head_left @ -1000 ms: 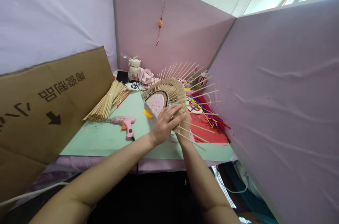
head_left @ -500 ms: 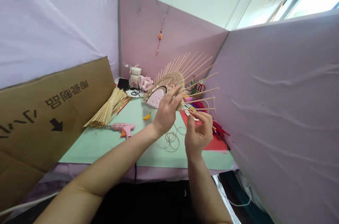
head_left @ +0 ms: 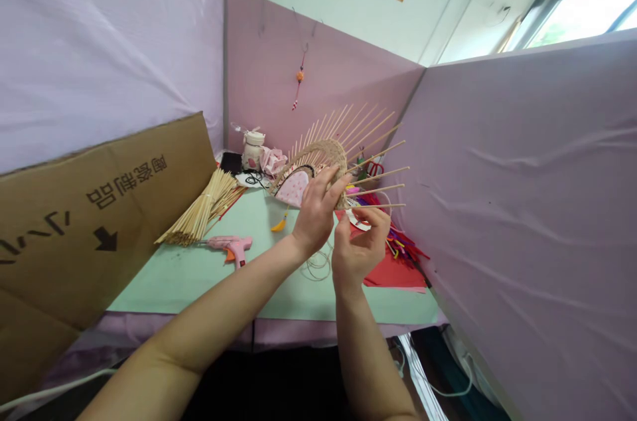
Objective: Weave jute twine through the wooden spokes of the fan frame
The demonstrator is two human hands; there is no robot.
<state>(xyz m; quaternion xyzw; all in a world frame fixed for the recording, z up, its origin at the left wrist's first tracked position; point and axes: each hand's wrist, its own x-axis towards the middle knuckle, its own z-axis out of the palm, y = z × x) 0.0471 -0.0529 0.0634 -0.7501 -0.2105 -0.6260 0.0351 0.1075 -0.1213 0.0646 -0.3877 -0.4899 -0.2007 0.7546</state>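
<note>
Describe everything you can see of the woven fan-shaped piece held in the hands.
The woven fan-shaped piece is half-round, with tan cord woven in an arc around a pink dotted centre. Thin wooden sticks radiate past the weave like spokes. It is held upright above the green table; the left hand grips its lower edge, the right hand just beneath.

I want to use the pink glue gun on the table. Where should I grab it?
Grab the glue gun by its handle, the stubby part that sticks out toward the table's near edge. Come from above on the near side. The nozzle points left toward the stick bundle, so keep your fingers off that end.
</note>
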